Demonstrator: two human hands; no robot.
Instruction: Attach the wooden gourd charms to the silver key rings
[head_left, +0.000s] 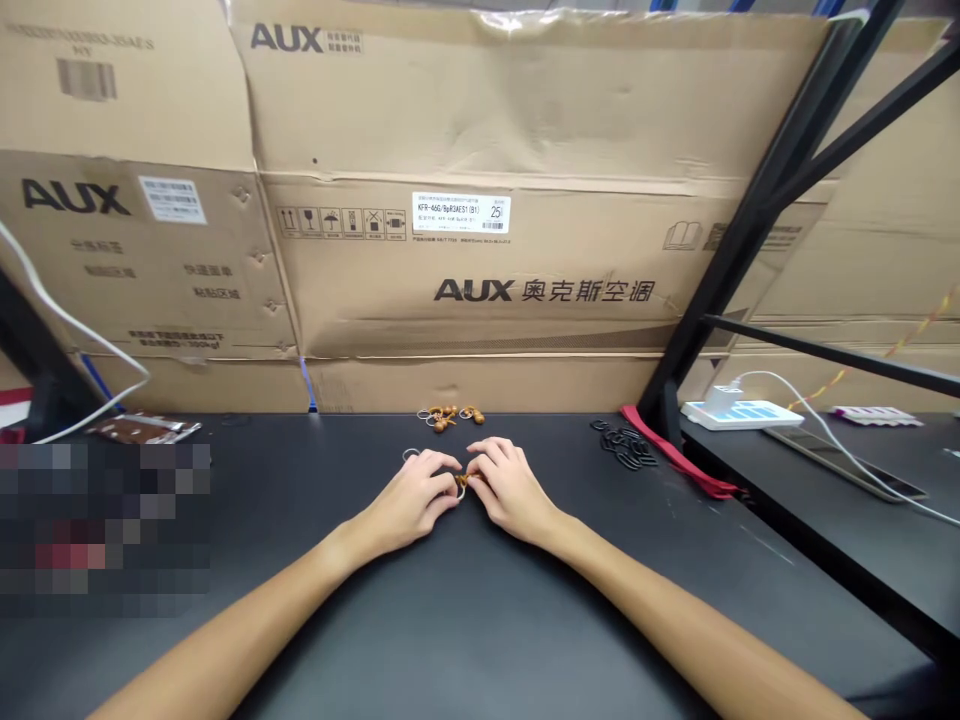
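Close together over the black table (465, 620), my left hand (421, 497) and my right hand (514, 490) have their fingertips pinched on a small keychain. Its orange-brown cord and pale metal ring (462, 489) show in the narrow gap between the fingers; the rest of it is hidden. Just behind my left hand lies a loose metal ring (411, 454). Farther back, several keychains with brown beads (442, 417) and metal rings lie in a small group.
A heap of black oval links (628, 447) lies right of my hands, beside a red strap (679, 455). Black shelf posts (739, 230) and cardboard boxes (480, 270) stand behind. A white power strip (765, 416) and a phone-like slab (844, 463) sit far right; a brown packet (142, 429) lies left.
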